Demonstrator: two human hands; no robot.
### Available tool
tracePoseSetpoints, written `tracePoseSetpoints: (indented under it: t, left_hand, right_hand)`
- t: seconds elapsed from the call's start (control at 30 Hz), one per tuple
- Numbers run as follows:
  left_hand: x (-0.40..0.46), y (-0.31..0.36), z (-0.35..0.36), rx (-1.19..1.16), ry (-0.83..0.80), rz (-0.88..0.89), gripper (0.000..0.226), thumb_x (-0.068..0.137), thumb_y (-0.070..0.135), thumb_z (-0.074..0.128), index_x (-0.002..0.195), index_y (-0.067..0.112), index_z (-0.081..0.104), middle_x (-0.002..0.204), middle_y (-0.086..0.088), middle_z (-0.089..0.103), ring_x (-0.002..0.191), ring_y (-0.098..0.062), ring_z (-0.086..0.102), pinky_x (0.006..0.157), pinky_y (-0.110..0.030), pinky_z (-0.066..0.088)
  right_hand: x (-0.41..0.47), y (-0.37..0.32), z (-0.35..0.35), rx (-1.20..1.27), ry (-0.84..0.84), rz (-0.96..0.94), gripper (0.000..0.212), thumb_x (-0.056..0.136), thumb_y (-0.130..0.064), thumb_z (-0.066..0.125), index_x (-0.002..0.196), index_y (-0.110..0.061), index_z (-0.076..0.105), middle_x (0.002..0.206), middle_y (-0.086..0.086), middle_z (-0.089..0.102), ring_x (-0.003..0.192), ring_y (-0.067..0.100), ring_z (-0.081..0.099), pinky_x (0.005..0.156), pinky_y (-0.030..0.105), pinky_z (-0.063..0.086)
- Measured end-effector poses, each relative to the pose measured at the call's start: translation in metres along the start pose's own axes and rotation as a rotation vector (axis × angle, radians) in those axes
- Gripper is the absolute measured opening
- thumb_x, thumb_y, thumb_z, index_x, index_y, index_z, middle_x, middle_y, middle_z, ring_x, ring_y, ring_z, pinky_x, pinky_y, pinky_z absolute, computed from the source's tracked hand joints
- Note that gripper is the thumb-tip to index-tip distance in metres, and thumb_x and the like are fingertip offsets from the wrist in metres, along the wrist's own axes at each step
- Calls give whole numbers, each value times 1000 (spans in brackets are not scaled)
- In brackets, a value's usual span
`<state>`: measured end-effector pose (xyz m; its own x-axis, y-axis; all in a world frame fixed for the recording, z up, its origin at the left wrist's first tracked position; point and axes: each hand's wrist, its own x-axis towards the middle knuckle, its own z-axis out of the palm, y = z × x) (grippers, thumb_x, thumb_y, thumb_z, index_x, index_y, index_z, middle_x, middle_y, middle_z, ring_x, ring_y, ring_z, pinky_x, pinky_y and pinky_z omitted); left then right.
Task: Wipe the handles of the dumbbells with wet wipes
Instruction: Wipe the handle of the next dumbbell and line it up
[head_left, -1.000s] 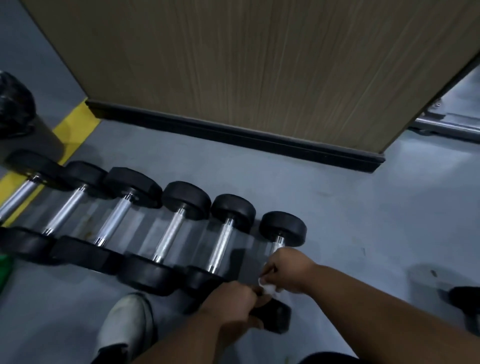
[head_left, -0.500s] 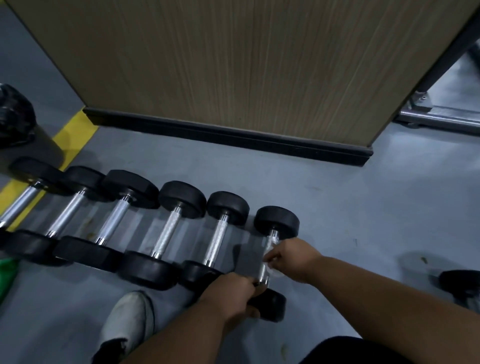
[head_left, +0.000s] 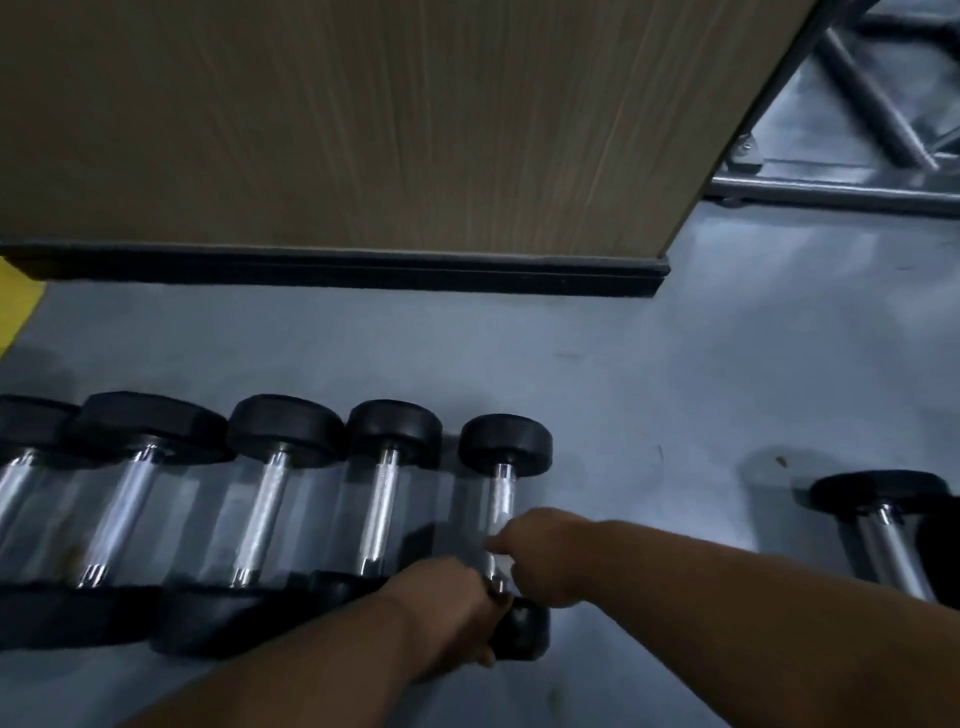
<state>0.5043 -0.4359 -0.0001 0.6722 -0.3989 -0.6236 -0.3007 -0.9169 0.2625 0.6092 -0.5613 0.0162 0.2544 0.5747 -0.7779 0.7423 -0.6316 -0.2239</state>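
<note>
Several black dumbbells with chrome handles lie side by side on the grey floor. The rightmost dumbbell of the row (head_left: 503, 486) has its near end under my hands. My left hand (head_left: 452, 608) grips its near weight head (head_left: 522, 636). My right hand (head_left: 545, 556) curls round the lower part of the handle, with a bit of white wet wipe (head_left: 503, 564) showing under the fingers. The upper half of the handle is bare and shiny.
A wooden panel (head_left: 363, 130) with a black skirting stands behind the row. Another dumbbell (head_left: 883, 525) lies apart at the right edge. A grey metal frame (head_left: 841, 187) sits at the upper right. A yellow floor stripe (head_left: 15, 301) shows at far left.
The view has swung right, so the leftmost dumbbells and the shoe have left the frame. My right hand slid back down the handle towards its near end. My left hand stays on the weight head.
</note>
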Motion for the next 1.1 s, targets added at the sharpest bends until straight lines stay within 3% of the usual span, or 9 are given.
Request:
tracePoseSetpoints:
  t: [0.23, 0.3, 0.4, 0.57, 0.67, 0.77, 0.9, 1.0, 1.1]
  left_hand:
    - [-1, -2, -32, 284, -115, 258, 50, 102, 37, 56, 122, -9, 57, 117, -31, 61, 103, -50, 60, 84, -49, 49]
    - [-1, -10, -33, 320, -57, 323, 44, 100, 38, 57, 114, -2, 64, 111, -25, 65, 100, -43, 63, 84, -44, 52]
    - [-4, -26, -26, 244, 126, 377, 39, 87, 54, 55, 88, 18, 71, 82, -3, 70, 73, -21, 68, 64, -26, 55]
    - [15, -69, -27, -245, 509, 235, 34, 91, 57, 50, 102, 28, 64, 100, 12, 59, 87, -9, 60, 79, -33, 54]
    - [25, -79, -12, -174, 448, 356, 37, 89, 42, 64, 123, 26, 64, 126, 9, 50, 112, -7, 53, 96, -22, 46]
    - [29, -72, 4, -125, 437, 456, 30, 90, 32, 57, 115, 19, 69, 123, 4, 59, 113, -11, 54, 101, -25, 45]
    - [41, -67, -5, -24, 479, 422, 24, 91, 33, 57, 85, 13, 70, 93, -1, 62, 91, -20, 59, 81, -35, 53]
    - [43, -78, -6, -40, 437, 363, 29, 94, 36, 56, 105, 14, 72, 96, -4, 59, 88, -23, 58, 76, -34, 50]
    - [45, -95, -8, -94, 477, 303, 35, 97, 42, 50, 105, 16, 72, 98, 3, 59, 87, -15, 56, 76, -30, 44]
  right_hand:
    - [23, -10, 28, 304, 267, 183, 45, 90, -15, 62, 132, -33, 63, 131, 6, 63, 121, 30, 59, 102, 38, 49]
    - [19, -14, 40, 350, 342, 221, 39, 87, -17, 62, 122, -33, 67, 117, 5, 68, 111, 31, 64, 93, 37, 53]
    - [10, -20, 52, 461, 497, 306, 32, 91, -24, 58, 123, -27, 61, 109, 8, 68, 104, 33, 65, 82, 35, 52]
    - [5, -26, 61, 649, 715, 416, 24, 92, -31, 57, 113, -20, 50, 101, 11, 70, 97, 36, 64, 69, 36, 41]
    - [2, -38, 72, 789, 774, 436, 21, 90, -39, 60, 98, -21, 68, 95, 5, 74, 92, 26, 66, 70, 31, 43]
    - [-6, -51, 85, 864, 845, 369, 23, 96, -39, 57, 93, -23, 73, 89, 3, 74, 85, 20, 67, 64, 24, 37]
    - [-11, -68, 100, 1048, 992, 480, 27, 95, -42, 61, 118, -28, 65, 117, -11, 69, 107, 5, 61, 81, 10, 39]
    - [-3, -92, 107, 1034, 1048, 550, 43, 97, -41, 58, 135, -22, 52, 135, -9, 54, 129, 9, 47, 97, 10, 28]
    - [11, -108, 109, 978, 1048, 616, 46, 99, -37, 48, 140, -16, 49, 143, 0, 51, 133, 20, 46, 113, 28, 33]
